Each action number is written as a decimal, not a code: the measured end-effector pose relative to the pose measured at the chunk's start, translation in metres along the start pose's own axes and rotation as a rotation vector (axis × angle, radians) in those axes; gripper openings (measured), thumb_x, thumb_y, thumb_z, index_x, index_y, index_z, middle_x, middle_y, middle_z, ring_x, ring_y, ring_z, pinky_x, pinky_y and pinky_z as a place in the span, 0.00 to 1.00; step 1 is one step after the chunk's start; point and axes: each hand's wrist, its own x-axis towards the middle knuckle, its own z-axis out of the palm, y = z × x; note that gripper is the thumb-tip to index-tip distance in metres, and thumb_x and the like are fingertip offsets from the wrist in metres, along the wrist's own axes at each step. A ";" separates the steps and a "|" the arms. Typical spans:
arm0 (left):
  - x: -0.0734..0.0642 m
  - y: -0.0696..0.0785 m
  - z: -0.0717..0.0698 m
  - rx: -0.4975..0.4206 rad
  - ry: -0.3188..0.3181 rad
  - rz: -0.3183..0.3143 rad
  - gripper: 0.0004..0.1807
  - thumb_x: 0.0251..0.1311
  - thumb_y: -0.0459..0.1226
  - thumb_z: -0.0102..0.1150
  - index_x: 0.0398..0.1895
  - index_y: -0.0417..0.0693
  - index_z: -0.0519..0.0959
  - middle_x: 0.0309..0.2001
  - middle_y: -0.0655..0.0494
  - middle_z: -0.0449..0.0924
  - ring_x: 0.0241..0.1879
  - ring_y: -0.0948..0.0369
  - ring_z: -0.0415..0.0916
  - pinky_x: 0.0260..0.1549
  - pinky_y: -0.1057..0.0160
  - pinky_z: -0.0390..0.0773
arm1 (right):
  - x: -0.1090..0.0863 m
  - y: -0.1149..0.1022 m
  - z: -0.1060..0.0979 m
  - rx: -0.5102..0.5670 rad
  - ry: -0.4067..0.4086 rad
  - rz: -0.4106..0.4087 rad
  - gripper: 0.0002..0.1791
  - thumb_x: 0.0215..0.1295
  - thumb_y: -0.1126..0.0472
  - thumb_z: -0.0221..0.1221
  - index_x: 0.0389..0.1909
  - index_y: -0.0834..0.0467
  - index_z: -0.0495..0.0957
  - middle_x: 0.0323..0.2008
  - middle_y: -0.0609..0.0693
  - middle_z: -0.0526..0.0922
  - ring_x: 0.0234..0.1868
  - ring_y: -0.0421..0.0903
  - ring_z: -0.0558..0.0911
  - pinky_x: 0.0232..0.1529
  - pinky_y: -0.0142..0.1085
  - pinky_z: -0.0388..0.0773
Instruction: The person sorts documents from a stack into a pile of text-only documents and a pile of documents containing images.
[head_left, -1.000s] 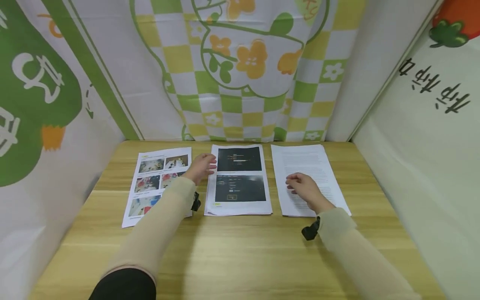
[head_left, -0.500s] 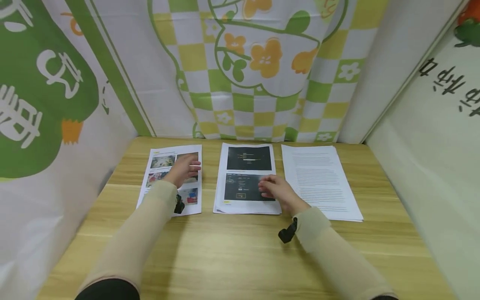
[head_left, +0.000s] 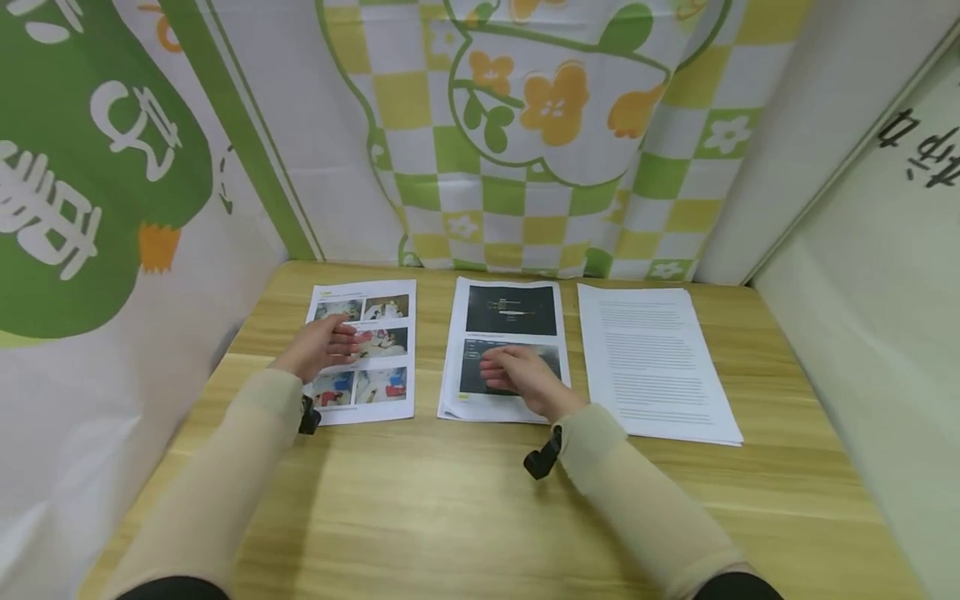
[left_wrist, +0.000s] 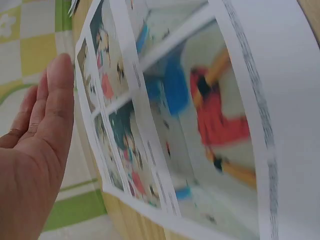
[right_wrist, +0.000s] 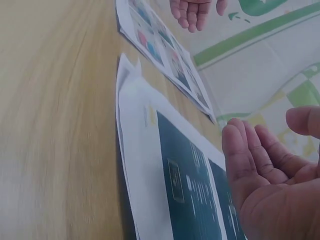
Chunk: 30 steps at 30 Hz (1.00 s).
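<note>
Three stacks of printed paper lie side by side on the table. My left hand (head_left: 321, 346) hovers over the left stack (head_left: 382, 390), whose top sheet carries rows of colour photos; in the left wrist view its fingers are extended above the sheet (left_wrist: 295, 100). Over the middle stack (head_left: 513, 310), printed with two dark screenshots, is my right hand (head_left: 525, 377). Its fingers are relaxed, thumb apart, and hold nothing in the right wrist view. The right stack (head_left: 652, 358) bears lines of text, with neither hand on it.
The wooden table (head_left: 420, 508) reaches back to a checkered curtain (head_left: 517, 200) along its far edge. White walls with printed decorations stand at both sides. A corner of the middle stack (right_wrist: 131, 75) curls up slightly.
My left hand has moved left from beside the middle stack to over the photo stack. My right hand has moved left from the text stack to the middle stack. The head view has shifted.
</note>
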 end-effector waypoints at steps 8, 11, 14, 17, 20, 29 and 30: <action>-0.016 -0.004 -0.027 0.086 0.049 -0.021 0.30 0.76 0.47 0.32 0.63 0.25 0.59 0.53 0.38 0.70 0.46 0.55 0.77 0.51 0.55 0.78 | 0.018 0.004 0.036 -0.055 -0.030 0.009 0.19 0.73 0.61 0.51 0.58 0.70 0.71 0.49 0.62 0.78 0.48 0.50 0.81 0.49 0.39 0.79; -0.019 -0.008 -0.036 0.149 0.143 -0.051 0.29 0.75 0.45 0.33 0.64 0.26 0.58 0.55 0.39 0.68 0.48 0.55 0.75 0.52 0.57 0.77 | 0.023 0.006 0.052 -0.077 -0.040 0.003 0.19 0.73 0.62 0.51 0.57 0.70 0.71 0.47 0.61 0.78 0.49 0.52 0.81 0.50 0.41 0.79; -0.023 -0.013 -0.045 0.209 0.274 -0.111 0.31 0.73 0.45 0.35 0.68 0.29 0.57 0.55 0.41 0.66 0.46 0.56 0.72 0.51 0.59 0.76 | 0.027 0.008 0.068 -0.081 -0.044 0.022 0.19 0.72 0.62 0.52 0.57 0.70 0.71 0.48 0.62 0.78 0.51 0.54 0.79 0.52 0.42 0.78; -0.024 -0.016 -0.051 0.252 0.372 -0.165 0.34 0.71 0.47 0.38 0.69 0.29 0.56 0.53 0.43 0.65 0.42 0.57 0.70 0.45 0.61 0.78 | 0.031 0.010 0.081 -0.076 -0.032 0.035 0.17 0.71 0.63 0.52 0.55 0.70 0.71 0.46 0.61 0.78 0.47 0.51 0.80 0.52 0.42 0.78; -0.024 -0.017 -0.055 0.256 0.410 -0.198 0.35 0.69 0.48 0.40 0.69 0.29 0.55 0.56 0.42 0.64 0.42 0.56 0.68 0.42 0.63 0.77 | 0.034 0.011 0.091 -0.090 -0.018 0.031 0.16 0.71 0.64 0.52 0.54 0.71 0.73 0.43 0.60 0.79 0.41 0.48 0.80 0.52 0.43 0.78; -0.015 -0.019 -0.051 0.233 0.428 -0.218 0.38 0.66 0.47 0.43 0.71 0.28 0.52 0.64 0.38 0.60 0.53 0.52 0.65 0.49 0.62 0.76 | 0.044 0.012 0.102 -0.274 0.040 -0.013 0.15 0.69 0.64 0.52 0.49 0.71 0.77 0.39 0.63 0.81 0.34 0.47 0.78 0.43 0.38 0.79; -0.013 -0.019 -0.050 0.241 0.429 -0.221 0.38 0.66 0.47 0.42 0.71 0.28 0.52 0.64 0.38 0.60 0.53 0.52 0.65 0.49 0.63 0.75 | 0.045 0.012 0.102 -0.288 0.042 -0.011 0.15 0.69 0.64 0.52 0.48 0.71 0.77 0.38 0.62 0.81 0.33 0.46 0.77 0.41 0.37 0.79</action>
